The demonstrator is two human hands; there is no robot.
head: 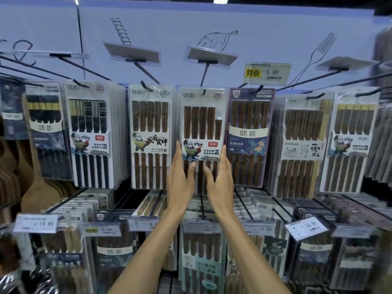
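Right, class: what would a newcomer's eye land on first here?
The left hand and right hand reach up at centre, straight fingers flanking a hanging chopstick pack with a panda label. Above right, a price tag with a yellow patch reads 9.90.

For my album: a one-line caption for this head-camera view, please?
Left hand and right hand touch the sides of a hanging pack of brown chopsticks on a shop peg.

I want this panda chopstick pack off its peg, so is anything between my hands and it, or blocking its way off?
Nothing visible between them: the left hand and right hand touch the chopstick pack at its side edges. It hangs foremost on its hook, so only the hook's upturned tip has to be cleared.
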